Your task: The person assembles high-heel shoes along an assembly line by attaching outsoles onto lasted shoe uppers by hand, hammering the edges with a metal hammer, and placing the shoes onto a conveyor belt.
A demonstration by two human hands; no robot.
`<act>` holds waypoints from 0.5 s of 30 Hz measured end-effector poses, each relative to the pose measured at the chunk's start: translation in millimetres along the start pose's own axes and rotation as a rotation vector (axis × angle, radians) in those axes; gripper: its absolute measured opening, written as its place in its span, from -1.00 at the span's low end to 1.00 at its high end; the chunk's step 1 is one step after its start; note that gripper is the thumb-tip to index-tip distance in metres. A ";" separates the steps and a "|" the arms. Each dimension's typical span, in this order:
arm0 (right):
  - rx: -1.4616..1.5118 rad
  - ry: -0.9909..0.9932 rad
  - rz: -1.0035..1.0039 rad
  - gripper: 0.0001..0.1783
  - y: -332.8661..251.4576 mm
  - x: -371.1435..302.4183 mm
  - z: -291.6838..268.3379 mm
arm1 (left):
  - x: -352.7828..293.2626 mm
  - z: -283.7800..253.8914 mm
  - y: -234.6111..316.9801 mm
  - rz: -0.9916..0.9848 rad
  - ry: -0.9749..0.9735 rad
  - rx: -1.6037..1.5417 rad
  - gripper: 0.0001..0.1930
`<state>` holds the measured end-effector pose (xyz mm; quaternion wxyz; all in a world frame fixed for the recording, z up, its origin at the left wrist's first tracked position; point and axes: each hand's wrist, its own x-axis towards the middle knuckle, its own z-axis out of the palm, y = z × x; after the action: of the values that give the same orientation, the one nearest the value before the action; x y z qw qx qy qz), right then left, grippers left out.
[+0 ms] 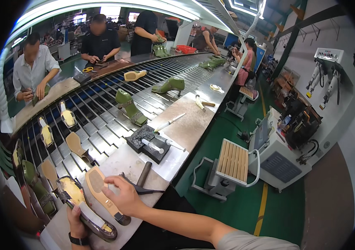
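Note:
My left hand (76, 225) grips the side of a dark lasted shoe (98, 223), turned underside up with a yellowish bottom. Close beside it, a tan shoe sole (97, 180) with a dark heel block lies lengthwise. My right hand (124, 196) is closed over the sole's right edge, its thumb and fingers near the forepart. Part of that grip is hidden behind the hand. Just beyond my right hand, a dark-headed hammer (144, 175) rests on the bench. A black block (156, 153) holds syringes (152, 146) further off.
A slatted metal conveyor (102, 125) carries green heeled shoes (129, 108) and loose soles (75, 143). Beyond lie a brush-like tool (170, 122) and another hammer (202, 102). Co-workers (35, 66) sit or stand across the line. A slatted stool (231, 162) and a white machine (275, 154) stand right.

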<state>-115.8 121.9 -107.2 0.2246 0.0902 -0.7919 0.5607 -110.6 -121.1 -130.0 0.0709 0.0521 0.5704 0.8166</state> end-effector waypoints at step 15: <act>0.361 -0.384 0.247 -0.54 -30.8 -43.3 11.9 | -8.5 7.4 10.1 0.038 0.027 0.039 -0.11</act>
<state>-68.4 95.2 -104.1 -0.0190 0.1360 -0.7124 0.6882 -101.6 -119.2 -118.0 0.0466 0.0535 0.5861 0.8071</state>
